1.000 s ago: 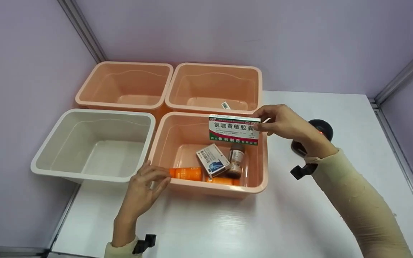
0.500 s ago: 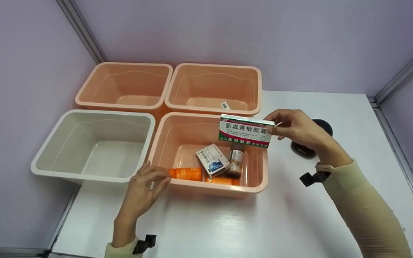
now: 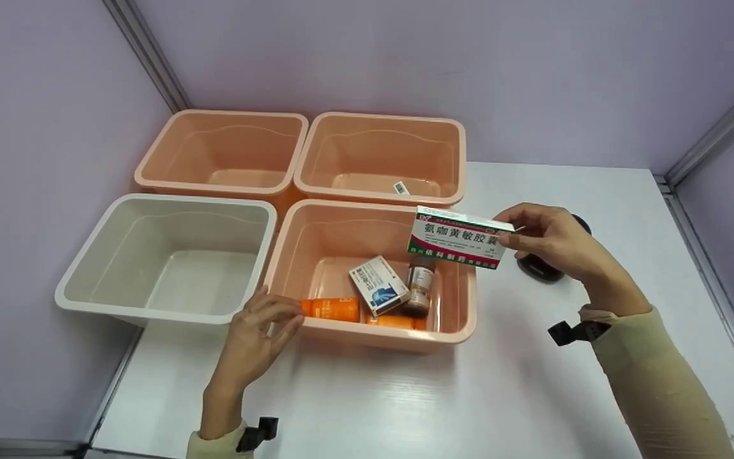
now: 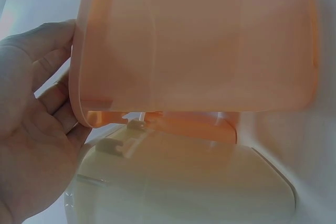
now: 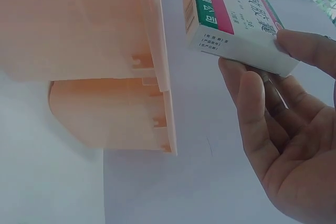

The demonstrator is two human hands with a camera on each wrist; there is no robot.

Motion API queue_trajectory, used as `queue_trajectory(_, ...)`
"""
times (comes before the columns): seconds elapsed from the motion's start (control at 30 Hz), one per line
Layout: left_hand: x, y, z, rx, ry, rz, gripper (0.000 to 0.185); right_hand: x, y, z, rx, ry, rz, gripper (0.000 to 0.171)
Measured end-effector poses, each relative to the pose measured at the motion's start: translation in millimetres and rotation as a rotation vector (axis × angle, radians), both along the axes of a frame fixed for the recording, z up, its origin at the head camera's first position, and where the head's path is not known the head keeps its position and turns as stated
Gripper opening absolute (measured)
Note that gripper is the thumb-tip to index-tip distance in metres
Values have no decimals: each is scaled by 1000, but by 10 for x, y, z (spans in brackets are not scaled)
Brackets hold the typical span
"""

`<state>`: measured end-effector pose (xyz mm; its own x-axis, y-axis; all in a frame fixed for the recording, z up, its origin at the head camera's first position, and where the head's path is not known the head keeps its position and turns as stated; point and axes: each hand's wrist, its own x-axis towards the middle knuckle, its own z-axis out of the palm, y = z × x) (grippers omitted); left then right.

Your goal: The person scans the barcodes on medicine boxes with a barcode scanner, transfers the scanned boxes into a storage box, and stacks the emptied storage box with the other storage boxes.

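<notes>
My right hand pinches a medicine box at its right end, between thumb and fingers. White, with green and red bands and Chinese lettering, the box hangs over the right rim of the front peach bin. In the right wrist view the thumb lies on the printed face and the fingers support the end. My left hand holds that bin's front left corner by the rim. Inside lie a smaller medicine box, a brown bottle and two orange items, one an orange bottle near my left fingertips.
A white bin stands to the left. Behind are two more peach bins, the left one and the right one, which has a small barcode label inside. A black object sits on the white table, partly behind my right hand.
My right hand has moved the medicine box rightward and slightly nearer, from above the front bin's middle right to over its right rim. The left hand and bins have stayed put.
</notes>
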<state>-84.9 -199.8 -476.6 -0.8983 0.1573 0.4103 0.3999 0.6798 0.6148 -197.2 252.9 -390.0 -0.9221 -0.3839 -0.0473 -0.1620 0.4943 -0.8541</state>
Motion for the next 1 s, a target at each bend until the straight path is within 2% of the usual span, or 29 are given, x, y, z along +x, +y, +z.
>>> queue_trajectory(0.23, -1, 11, 17, -8, -31, 11, 11, 83, 196, -86, -88, -23, -6, 34)
queue_trajectory(0.47, 1, 6, 12, -1, -5, -5, 9, 147, 369, -164, -198, -33, -5, 33)
queue_trajectory(0.7, 9, 2, -3, 0, -10, -3, 11, 240, 530, -267, -267, -54, -26, 31)
queue_trajectory(0.87, 8, 3, 2, -7, 3, -8, 10, 309, 637, -351, -376, -80, -16, 29)
queue_trajectory(1.0, 9, 4, 3, -8, 0, -3, 7, 378, 715, -420, -427, -101, -52, 28)
